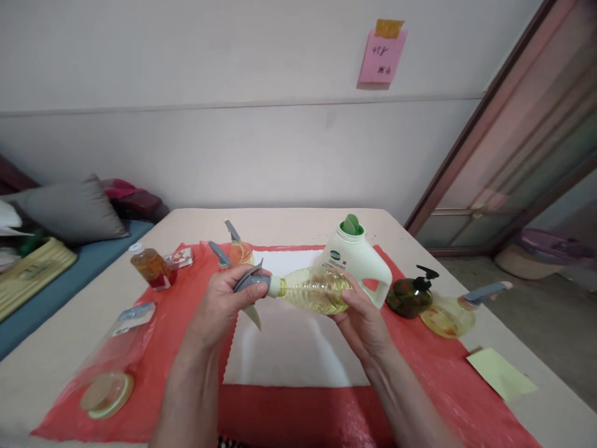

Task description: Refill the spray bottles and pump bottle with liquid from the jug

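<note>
A clear yellow spray bottle (310, 291) is held lying on its side above the white sheet. My left hand (228, 292) is closed around its grey spray head, thumb on top. Below that hand sticks out a pale, curved piece (252, 316), perhaps the trigger. My right hand (361, 311) grips the rounded bottom of the bottle. Just behind my right hand stands a pale green jug (359, 255), its mouth uncapped and a green piece (351, 224) sitting in it. Part of the jug's front is hidden by the bottle and hand.
A red plastic sheet (298, 410) lies under a white sheet (298, 354). On the left are an amber bottle (152, 267) and a round lidded container (107, 395). To the right stand a dark pump bottle (410, 295), another yellow spray bottle (448, 317) and a yellow note (501, 372).
</note>
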The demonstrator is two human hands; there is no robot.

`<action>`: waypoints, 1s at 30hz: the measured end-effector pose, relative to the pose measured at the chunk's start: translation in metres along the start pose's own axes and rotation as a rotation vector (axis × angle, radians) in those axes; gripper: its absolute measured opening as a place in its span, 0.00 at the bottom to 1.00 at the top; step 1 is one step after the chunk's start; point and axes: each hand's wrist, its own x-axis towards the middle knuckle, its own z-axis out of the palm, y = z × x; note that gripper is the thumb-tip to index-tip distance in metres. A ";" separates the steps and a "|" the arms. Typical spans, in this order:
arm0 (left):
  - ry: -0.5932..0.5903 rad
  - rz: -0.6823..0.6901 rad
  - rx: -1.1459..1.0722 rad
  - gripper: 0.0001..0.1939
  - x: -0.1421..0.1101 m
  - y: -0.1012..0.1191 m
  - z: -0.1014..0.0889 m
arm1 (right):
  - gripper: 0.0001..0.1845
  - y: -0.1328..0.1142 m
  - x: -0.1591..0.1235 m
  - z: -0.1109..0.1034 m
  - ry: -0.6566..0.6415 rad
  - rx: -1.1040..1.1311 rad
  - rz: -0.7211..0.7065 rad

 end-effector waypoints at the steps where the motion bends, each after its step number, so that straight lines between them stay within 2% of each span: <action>1: -0.003 -0.001 0.006 0.13 0.000 0.001 0.000 | 0.28 -0.001 0.000 -0.001 -0.005 -0.004 0.003; 7: -0.003 0.014 0.076 0.14 -0.003 0.006 0.002 | 0.25 0.000 0.000 -0.002 -0.019 -0.021 0.024; 12: 0.008 0.021 0.051 0.13 -0.004 0.007 0.003 | 0.22 0.003 -0.001 0.000 0.009 0.029 0.069; 17: -0.061 0.038 0.125 0.14 -0.007 0.012 -0.003 | 0.25 0.001 -0.002 0.002 -0.020 -0.004 0.095; 22: -0.060 0.100 0.217 0.13 -0.011 0.017 -0.008 | 0.27 0.000 -0.001 -0.001 -0.037 -0.057 0.175; 25: -0.083 0.128 0.201 0.12 -0.015 0.020 -0.006 | 0.31 0.001 -0.003 -0.002 -0.019 -0.066 0.249; 30: -0.112 0.176 0.293 0.13 -0.024 0.028 -0.008 | 0.33 0.004 -0.006 0.003 0.010 -0.131 0.499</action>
